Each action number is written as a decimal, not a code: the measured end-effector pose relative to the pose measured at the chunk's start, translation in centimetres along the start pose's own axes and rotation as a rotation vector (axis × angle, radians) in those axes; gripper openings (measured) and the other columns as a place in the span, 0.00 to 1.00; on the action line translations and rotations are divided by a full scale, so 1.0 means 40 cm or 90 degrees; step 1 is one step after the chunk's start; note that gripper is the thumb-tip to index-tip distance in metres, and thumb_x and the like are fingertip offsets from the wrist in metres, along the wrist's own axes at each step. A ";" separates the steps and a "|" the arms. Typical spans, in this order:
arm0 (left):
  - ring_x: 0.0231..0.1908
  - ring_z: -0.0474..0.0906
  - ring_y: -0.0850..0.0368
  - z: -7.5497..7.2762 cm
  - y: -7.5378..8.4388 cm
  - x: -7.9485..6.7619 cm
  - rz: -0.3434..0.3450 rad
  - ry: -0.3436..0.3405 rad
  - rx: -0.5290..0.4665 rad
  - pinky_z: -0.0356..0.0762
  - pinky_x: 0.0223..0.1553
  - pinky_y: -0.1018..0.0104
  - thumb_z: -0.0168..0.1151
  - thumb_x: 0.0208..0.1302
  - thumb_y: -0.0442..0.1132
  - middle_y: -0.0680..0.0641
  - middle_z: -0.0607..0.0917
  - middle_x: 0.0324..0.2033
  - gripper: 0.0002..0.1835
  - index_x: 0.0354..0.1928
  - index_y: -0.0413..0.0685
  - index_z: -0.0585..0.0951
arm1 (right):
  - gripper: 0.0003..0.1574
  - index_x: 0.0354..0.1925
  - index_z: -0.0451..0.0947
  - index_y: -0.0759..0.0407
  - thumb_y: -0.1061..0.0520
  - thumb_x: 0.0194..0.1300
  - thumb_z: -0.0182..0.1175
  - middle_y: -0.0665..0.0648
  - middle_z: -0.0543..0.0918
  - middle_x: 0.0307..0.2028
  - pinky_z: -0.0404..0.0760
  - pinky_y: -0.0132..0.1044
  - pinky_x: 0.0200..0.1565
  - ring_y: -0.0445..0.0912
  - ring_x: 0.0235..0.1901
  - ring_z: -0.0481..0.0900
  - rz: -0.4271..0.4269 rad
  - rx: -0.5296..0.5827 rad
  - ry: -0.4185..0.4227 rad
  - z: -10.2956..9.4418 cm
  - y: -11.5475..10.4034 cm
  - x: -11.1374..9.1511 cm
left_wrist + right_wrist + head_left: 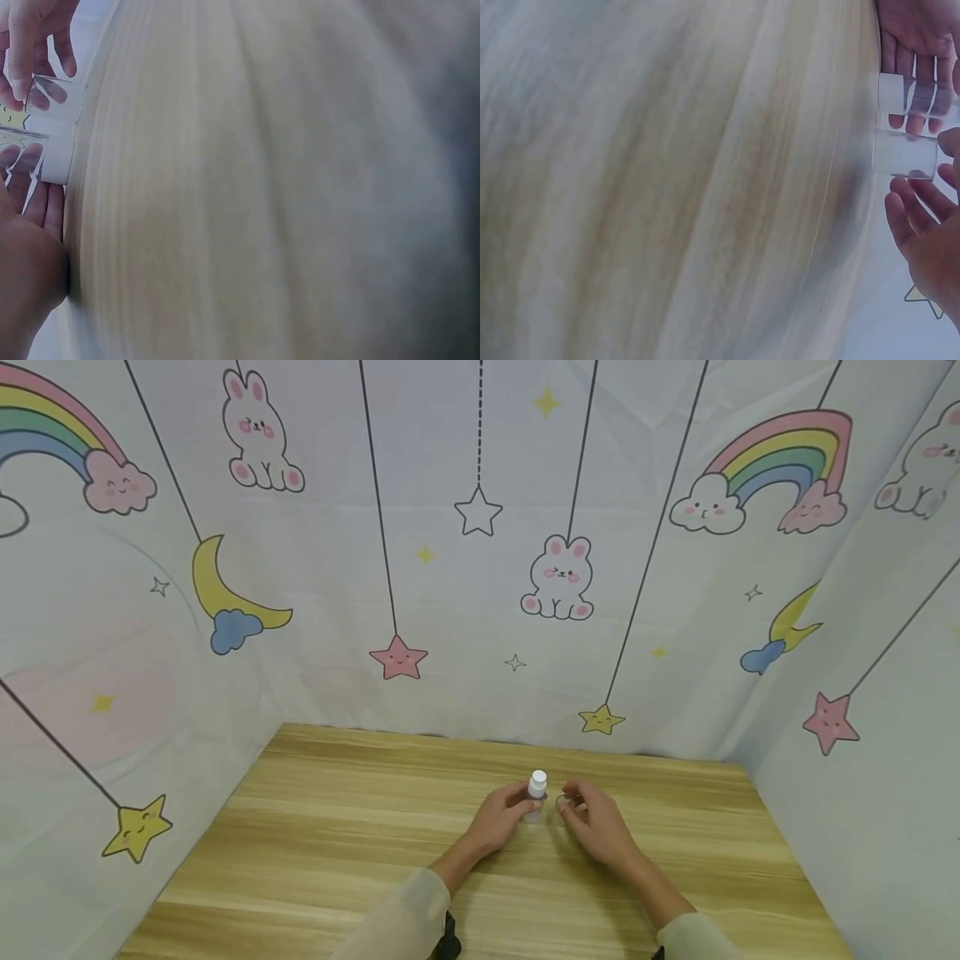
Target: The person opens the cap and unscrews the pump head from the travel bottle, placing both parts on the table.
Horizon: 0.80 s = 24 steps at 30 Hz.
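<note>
A small bottle with a white cap (538, 777) stands upright on the wooden table. My left hand (495, 822) grips it, thumb on the near side and fingers behind. Its white lower part (56, 161) and see-through upper part show in the left wrist view. Just right of it is a clear, open-topped cup (904, 155). My right hand (600, 827) holds this cup near its rim between thumb and fingers. In the right wrist view, several fingers (911, 214) spread loosely beside the cup. Bottle and cup are a small gap apart.
The wood-grain table (337, 810) reaches back to a white fabric backdrop (465, 585) printed with rabbits, stars and rainbows. Fabric also closes in the left and right sides. A black strap piece (448, 939) shows at my left sleeve.
</note>
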<state>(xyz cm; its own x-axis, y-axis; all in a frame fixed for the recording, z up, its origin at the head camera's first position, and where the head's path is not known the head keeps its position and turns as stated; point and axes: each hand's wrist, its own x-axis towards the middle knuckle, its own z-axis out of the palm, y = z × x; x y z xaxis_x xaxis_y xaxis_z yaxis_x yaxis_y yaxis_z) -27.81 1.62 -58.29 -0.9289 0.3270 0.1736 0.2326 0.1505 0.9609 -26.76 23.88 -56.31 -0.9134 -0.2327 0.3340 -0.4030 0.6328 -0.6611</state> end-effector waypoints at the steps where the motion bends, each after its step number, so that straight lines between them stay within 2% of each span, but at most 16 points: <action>1: 0.62 0.81 0.52 0.000 0.000 0.000 0.001 -0.001 0.000 0.74 0.68 0.47 0.61 0.78 0.48 0.53 0.88 0.57 0.21 0.67 0.54 0.82 | 0.16 0.55 0.81 0.66 0.58 0.74 0.67 0.55 0.87 0.48 0.87 0.41 0.45 0.48 0.46 0.84 -0.001 -0.006 0.001 0.000 0.000 0.000; 8: 0.62 0.82 0.52 0.002 -0.003 0.000 0.010 -0.004 -0.002 0.75 0.68 0.47 0.60 0.79 0.48 0.53 0.88 0.57 0.20 0.67 0.53 0.82 | 0.14 0.53 0.83 0.63 0.57 0.74 0.67 0.53 0.86 0.45 0.86 0.42 0.45 0.46 0.46 0.83 -0.010 -0.036 0.008 0.002 0.000 0.002; 17: 0.62 0.82 0.52 0.003 -0.011 0.006 0.007 0.004 0.001 0.75 0.68 0.47 0.60 0.78 0.47 0.53 0.88 0.57 0.20 0.67 0.53 0.82 | 0.16 0.54 0.82 0.66 0.57 0.73 0.68 0.57 0.86 0.47 0.85 0.53 0.50 0.53 0.48 0.84 -0.031 -0.042 0.014 0.002 -0.004 0.003; 24: 0.63 0.81 0.51 0.006 -0.011 0.004 0.006 0.008 -0.003 0.75 0.67 0.46 0.60 0.78 0.46 0.52 0.88 0.57 0.20 0.67 0.53 0.82 | 0.18 0.55 0.82 0.64 0.56 0.72 0.69 0.58 0.86 0.49 0.83 0.55 0.55 0.55 0.51 0.84 -0.025 -0.043 0.011 -0.001 -0.013 0.005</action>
<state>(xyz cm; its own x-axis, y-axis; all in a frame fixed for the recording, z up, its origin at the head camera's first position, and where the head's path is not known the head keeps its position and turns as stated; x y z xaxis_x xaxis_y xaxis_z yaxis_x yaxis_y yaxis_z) -27.99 1.81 -58.74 -0.9306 0.3160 0.1850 0.2395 0.1431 0.9603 -26.72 23.54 -55.89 -0.8957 -0.2453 0.3709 -0.4328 0.6722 -0.6007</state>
